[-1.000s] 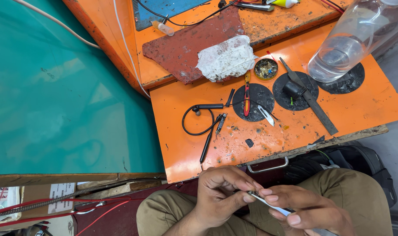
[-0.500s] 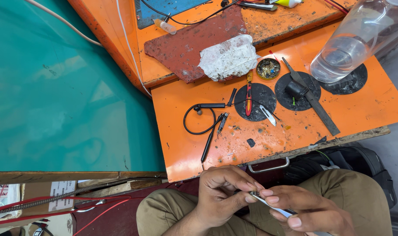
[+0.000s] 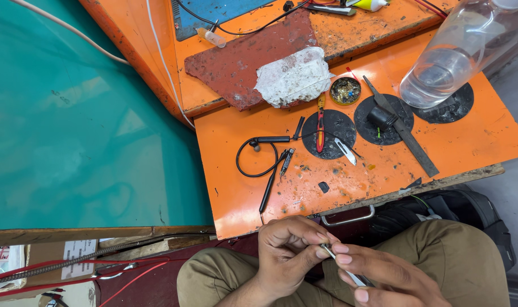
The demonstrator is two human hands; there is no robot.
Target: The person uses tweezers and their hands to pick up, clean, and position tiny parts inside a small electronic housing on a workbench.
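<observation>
Over the lap, below the table's [image 3: 384, 170] near edge, the right hand [image 3: 378, 273] has its fingers closed around metal tweezers [image 3: 344, 266]. The left hand [image 3: 290, 250] pinches its fingers at the tweezers' tip. A black earphone cable [image 3: 264, 162] lies near that edge.

The person's left hand [image 3: 290, 250] and right hand [image 3: 378, 273] are both bare, with no gloves, rings or watch showing. The forearms are uncovered as far as they can be seen, so no sleeve shows. The fingernails are short and plain. The legs are clad in olive-khaki cotton trousers [image 3: 440, 250], creased over the thighs and knees, with a stitched seam along one side.
</observation>
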